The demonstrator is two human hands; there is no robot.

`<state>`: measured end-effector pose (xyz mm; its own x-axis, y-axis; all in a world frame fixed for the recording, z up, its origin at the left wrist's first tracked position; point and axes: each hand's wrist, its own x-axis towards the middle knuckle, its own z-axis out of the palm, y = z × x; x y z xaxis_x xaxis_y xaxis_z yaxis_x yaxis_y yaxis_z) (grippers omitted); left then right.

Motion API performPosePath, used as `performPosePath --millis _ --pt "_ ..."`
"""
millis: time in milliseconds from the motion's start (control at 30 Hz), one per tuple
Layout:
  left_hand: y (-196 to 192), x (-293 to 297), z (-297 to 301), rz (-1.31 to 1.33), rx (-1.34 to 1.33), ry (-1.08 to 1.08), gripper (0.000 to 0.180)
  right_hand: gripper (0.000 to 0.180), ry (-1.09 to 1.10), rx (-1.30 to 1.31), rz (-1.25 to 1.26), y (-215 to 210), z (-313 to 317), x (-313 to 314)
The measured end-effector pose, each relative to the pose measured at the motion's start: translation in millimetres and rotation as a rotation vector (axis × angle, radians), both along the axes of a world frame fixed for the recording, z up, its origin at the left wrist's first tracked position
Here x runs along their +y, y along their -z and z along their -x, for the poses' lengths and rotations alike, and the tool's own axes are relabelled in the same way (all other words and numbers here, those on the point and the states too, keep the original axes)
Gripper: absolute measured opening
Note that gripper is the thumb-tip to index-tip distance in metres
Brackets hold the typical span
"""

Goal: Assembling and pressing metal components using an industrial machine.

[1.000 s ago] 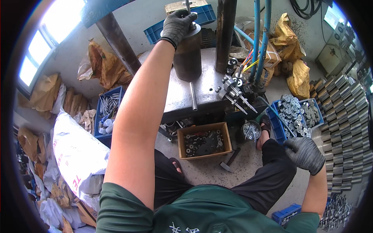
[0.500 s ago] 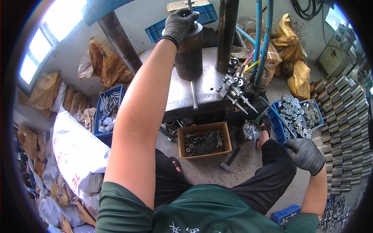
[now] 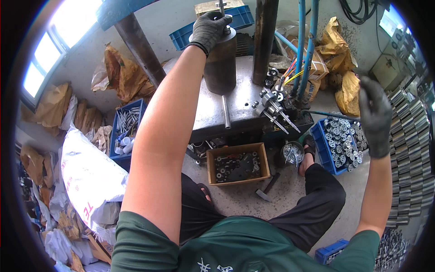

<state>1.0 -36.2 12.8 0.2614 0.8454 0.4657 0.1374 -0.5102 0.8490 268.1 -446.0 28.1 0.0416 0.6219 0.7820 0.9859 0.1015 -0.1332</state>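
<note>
Floor point(image 3: 234, 198): hammer point(image 3: 269, 187) lying just beside an open cardboard box point(image 3: 235, 149) of dark parts. Left side: white sack point(image 3: 90, 177) near a blue crate point(image 3: 120, 158) holding metal rods point(image 3: 128, 119); bright window point(image 3: 45, 56) above crumpled brown paper point(image 3: 53, 108).

Daylight, fairly bright. Main source: window point(image 3: 74, 20) at upper left, panes blown to white, bluish haze spilling along the rim. Second bright patch at far upper right. Counter point(image 3: 242, 109) shows broad pale glare; its underside sinks into shadow, and the carton point(image 3: 267, 165) interior is dark. White sack point(image 3: 90, 177) near washed out. Metal tubes point(image 3: 412, 172) catch streaky highlights, rows bowing toward the edge. Right hand point(image 3: 376, 113) soft, motion-smeared; left hand point(image 3: 207, 32) crisper. Black fisheye surround, corners lost; thin red line down left margin.
</note>
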Motion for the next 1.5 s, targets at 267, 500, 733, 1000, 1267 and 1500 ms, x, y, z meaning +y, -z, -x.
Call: performPosePath --millis 267,500,733,1000,1267,1500 --pt "2.6 12.8 -3.8 -0.02 0.039 -0.046 0.048 0.028 0.126 -0.008 -0.046 -26.0 -48.0 77.4" --pt "-2.1 2.1 -3.2 -0.063 0.106 -0.118 0.05 0.03 0.044 0.177 0.176 -0.1 -14.9 2.9" --pt "-2.1 0.7 2.5 0.023 0.032 -0.03 0.054 0.035 -0.002 0.123 0.958 44.7 42.1 -93.4" --pt "-8.3 -17.9 3.8 -0.023 0.047 0.009 0.048 0.031 0.023 0.26 0.838 44.2 39.2 -95.4" --pt "2.0 9.9 2.2 -0.067 0.041 -0.009 0.04 0.025 -0.025 -0.001 1.12 56.9 42.4 -107.8" --pt "3.7 14.2 1.6 0.001 0.034 0.028 0.049 0.024 0.024 0.223 0.83 52.9 41.5 -104.4"
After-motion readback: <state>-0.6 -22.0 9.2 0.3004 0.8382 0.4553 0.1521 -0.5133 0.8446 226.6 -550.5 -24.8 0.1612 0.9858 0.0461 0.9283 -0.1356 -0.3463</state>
